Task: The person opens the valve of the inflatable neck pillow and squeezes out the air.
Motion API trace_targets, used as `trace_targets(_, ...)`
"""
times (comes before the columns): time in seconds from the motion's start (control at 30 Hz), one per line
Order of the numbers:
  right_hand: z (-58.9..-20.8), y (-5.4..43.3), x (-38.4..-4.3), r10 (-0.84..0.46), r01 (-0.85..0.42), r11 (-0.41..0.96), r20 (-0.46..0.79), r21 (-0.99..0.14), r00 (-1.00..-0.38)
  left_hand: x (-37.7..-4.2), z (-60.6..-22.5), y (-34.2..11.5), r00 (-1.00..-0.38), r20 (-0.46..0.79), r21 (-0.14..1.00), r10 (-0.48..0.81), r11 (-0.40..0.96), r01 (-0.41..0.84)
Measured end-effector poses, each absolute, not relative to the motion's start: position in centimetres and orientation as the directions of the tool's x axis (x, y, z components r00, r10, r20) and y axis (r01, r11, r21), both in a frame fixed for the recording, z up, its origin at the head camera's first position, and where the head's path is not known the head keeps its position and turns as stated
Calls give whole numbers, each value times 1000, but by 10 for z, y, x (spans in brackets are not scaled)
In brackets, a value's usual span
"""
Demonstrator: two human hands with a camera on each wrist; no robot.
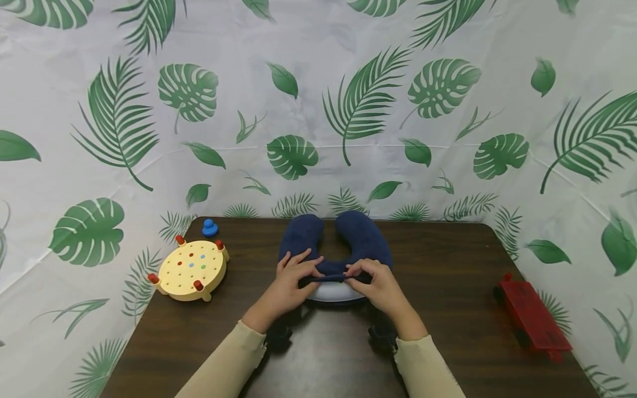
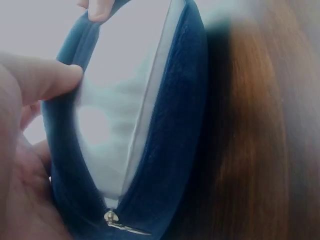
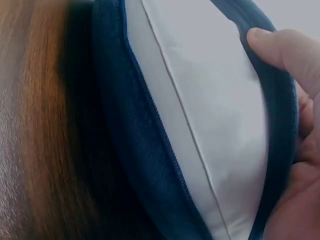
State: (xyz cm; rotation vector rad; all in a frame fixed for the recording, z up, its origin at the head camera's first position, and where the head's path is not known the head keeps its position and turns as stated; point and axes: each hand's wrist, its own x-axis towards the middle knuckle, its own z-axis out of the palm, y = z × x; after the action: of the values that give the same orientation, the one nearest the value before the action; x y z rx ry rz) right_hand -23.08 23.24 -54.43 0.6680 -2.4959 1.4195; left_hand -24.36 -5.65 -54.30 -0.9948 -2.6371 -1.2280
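A navy U-shaped neck pillow (image 1: 365,237) lies on the table with its two arms toward the wall. Its cover is unzipped along the near curve, and the white inner cushion (image 1: 335,292) shows through the gap. My left hand (image 1: 293,279) pinches the upper edge of the opening between thumb and fingers. On the same edge, farther right, my right hand (image 1: 374,282) pinches the fabric too. In the left wrist view a metal zipper pull (image 2: 112,218) sits at one end of the opening. The lower zipper edge (image 3: 165,145) hangs free in the right wrist view.
A yellow round pegboard (image 1: 191,271) on red-tipped legs stands at the table's left, with a small blue knobbed piece (image 1: 209,228) behind it. Near the right edge is a red toy vehicle (image 1: 534,318). A leaf-patterned cloth (image 1: 308,110) hangs behind the dark wooden table (image 1: 438,265).
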Motion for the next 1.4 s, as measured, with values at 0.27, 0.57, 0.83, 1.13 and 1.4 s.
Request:
trace_targets(0.27,-541,230,-231,-216,-409,373,350,-833,-911,-247,-544,-56,-767,328,632,552,475,612)
trace_targets(0.57,-541,220,-234,-137,-419,476,405,-773,-904,-246,-538,-63,-721,263,639,641,444,628)
trace_targets(0.83,-544,211,-237,-308,-600,489,518,-634,-798,-245,-538,-65,-718,239,588,654,490,643)
trace_targets(1.13,-529,218,-229,-427,-601,542,423,-588,-799,-245,-546,-60,-712,238,571,660,498,653)
trace_targets(1.4,-532,224,-230,-512,-558,430,317,-710,-798,-246,-547,-63,-695,246,533,675,505,679)
